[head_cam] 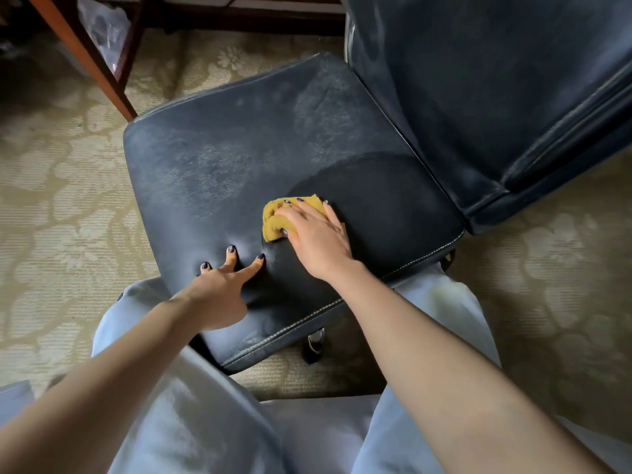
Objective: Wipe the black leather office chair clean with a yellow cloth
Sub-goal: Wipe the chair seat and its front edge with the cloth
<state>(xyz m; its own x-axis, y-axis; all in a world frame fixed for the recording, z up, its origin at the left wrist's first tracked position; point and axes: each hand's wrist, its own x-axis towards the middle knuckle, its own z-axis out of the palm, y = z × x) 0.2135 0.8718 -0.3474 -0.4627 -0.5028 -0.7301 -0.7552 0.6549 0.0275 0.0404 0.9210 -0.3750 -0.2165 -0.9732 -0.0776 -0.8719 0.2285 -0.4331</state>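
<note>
floor: cream-and-beige floral-patterned woven carpet point(61, 206) | upper left: slanted reddish-brown wooden furniture leg point(85, 59), foot on the carpet | behind leg: crumpled translucent plastic bag point(106, 29) | top edge: dark wooden rail point(246, 15)

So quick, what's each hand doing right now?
Left hand: open, fingertips pressing into the chair seat.
Right hand: open, flat on the yellow cloth, pressing it onto the chair seat.
</note>
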